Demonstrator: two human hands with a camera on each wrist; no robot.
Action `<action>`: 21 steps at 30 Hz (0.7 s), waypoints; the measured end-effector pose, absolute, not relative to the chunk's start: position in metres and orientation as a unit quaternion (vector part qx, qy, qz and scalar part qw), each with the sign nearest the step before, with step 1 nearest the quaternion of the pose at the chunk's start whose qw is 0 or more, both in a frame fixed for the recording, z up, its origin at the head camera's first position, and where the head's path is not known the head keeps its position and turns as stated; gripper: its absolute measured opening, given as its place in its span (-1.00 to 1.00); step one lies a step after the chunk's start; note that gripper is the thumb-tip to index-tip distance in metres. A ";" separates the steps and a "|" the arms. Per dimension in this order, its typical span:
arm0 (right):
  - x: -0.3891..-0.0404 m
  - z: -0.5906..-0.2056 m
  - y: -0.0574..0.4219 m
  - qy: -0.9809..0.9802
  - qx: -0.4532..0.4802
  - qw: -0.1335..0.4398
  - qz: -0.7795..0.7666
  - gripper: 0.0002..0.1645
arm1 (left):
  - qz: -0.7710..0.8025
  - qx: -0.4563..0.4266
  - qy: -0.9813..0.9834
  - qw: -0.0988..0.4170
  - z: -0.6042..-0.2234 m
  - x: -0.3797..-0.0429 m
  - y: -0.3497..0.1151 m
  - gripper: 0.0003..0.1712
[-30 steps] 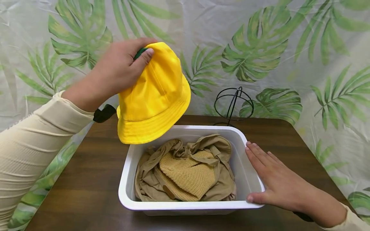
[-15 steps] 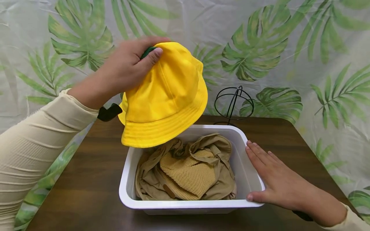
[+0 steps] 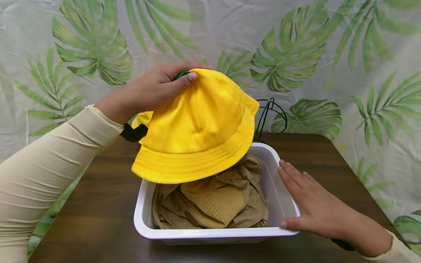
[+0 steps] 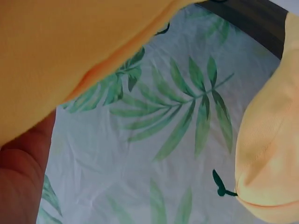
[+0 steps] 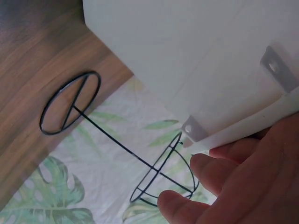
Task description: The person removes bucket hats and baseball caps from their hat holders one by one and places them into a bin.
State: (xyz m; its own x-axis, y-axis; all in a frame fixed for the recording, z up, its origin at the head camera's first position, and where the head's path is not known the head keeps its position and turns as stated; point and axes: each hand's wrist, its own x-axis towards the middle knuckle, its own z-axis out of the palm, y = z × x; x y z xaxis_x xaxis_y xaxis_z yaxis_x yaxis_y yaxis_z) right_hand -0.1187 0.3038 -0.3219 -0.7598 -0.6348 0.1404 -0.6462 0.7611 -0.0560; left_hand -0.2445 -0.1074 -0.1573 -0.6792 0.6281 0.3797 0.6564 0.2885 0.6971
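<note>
In the head view my left hand (image 3: 154, 89) pinches the crown of a yellow bucket hat (image 3: 200, 124), near a small green piece at its top. The hat hangs tilted over the far left part of a white plastic tub (image 3: 213, 233). Inside the tub lie a khaki cloth item (image 3: 167, 208) and a tan knitted item (image 3: 213, 201), partly hidden by the hat. My right hand (image 3: 319, 208) rests on the tub's right rim with straight fingers, the thumb at the near corner. Yellow cloth (image 4: 84, 51) fills the left wrist view's upper left.
Behind the tub stands a black wire stand (image 5: 117, 140), partly covered by the hat in the head view. The dark wooden table (image 3: 85, 219) holds the tub. A leaf-print cloth (image 3: 296, 73) hangs behind. Yellow fabric with a green sprout (image 4: 271, 154) shows in the left wrist view.
My left hand has carried the yellow bucket hat right and lower, over the tub. More of the items inside is covered now. The right hand stays on the rim.
</note>
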 end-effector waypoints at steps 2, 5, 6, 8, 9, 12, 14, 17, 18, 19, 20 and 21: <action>-0.119 -0.322 0.304 -0.937 0.341 0.056 0.051 0.46 | -0.462 -0.405 -0.789 0.001 -0.159 -0.245 -0.105 -0.55; -0.119 -0.323 0.304 -0.937 0.340 0.055 0.053 0.46 | -0.487 -0.420 -0.765 -0.016 -0.163 -0.245 -0.103 -0.55; -0.119 -0.323 0.304 -0.937 0.340 0.054 0.054 0.46 | -0.494 -0.423 -0.759 -0.023 -0.164 -0.245 -0.102 -0.55; -0.119 -0.324 0.304 -0.938 0.338 0.054 0.055 0.45 | -0.508 -0.424 -0.749 -0.039 -0.166 -0.244 -0.101 -0.55; -0.118 -0.324 0.304 -0.938 0.337 0.053 0.055 0.45 | -0.514 -0.423 -0.744 -0.047 -0.167 -0.243 -0.100 -0.55; -0.118 -0.325 0.304 -0.939 0.335 0.055 0.052 0.45 | -0.532 -0.413 -0.736 -0.070 -0.170 -0.241 -0.097 -0.55; -0.118 -0.325 0.304 -0.939 0.334 0.055 0.051 0.45 | -0.536 -0.418 -0.729 -0.074 -0.172 -0.240 -0.095 -0.55; -0.118 -0.325 0.304 -0.940 0.334 0.054 0.050 0.45 | -0.532 -0.430 -0.725 -0.076 -0.175 -0.237 -0.092 -0.55; -0.118 -0.325 0.304 -0.940 0.333 0.053 0.051 0.45 | -0.527 -0.441 -0.722 -0.074 -0.176 -0.237 -0.091 -0.55; -0.118 -0.324 0.304 -0.940 0.333 0.053 0.050 0.45 | -0.521 -0.449 -0.723 -0.071 -0.177 -0.236 -0.089 -0.55; -0.118 -0.324 0.304 -0.940 0.333 0.052 0.050 0.45 | -0.517 -0.455 -0.721 -0.071 -0.178 -0.235 -0.088 -0.55; -0.118 -0.324 0.303 -0.940 0.333 0.052 0.051 0.45 | -0.513 -0.461 -0.721 -0.069 -0.178 -0.234 -0.087 -0.55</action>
